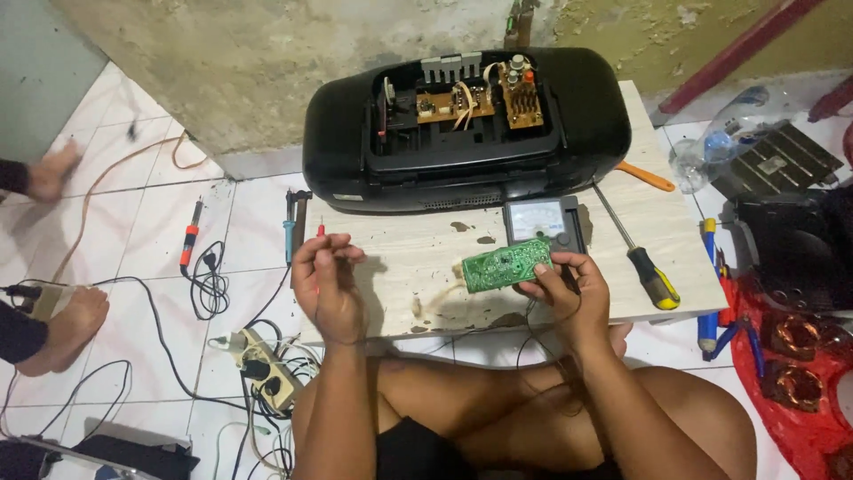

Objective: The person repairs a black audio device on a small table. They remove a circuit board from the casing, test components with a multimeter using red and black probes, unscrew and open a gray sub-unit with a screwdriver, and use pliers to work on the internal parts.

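Observation:
My left hand (327, 283) is raised over the low wooden table (418, 253) and pinches a thin red test probe (321, 231) whose wire runs down my wrist. My right hand (569, 289) grips a green circuit board (506, 264) by its right end, tilted above the table. Just behind the board lies a grey analogue multimeter (542, 222). At the back of the table stands a black radio housing (466, 124), opened, with brown circuit boards exposed inside.
A long screwdriver with yellow-black handle (653, 277) and an orange-handled tool (644, 176) lie on the table's right. Soldering irons (189, 238) and a power strip (267, 366) with tangled cables cover the floor to the left. Another person's feet (67, 320) are at far left. Red bag with copper coils (795, 356) right.

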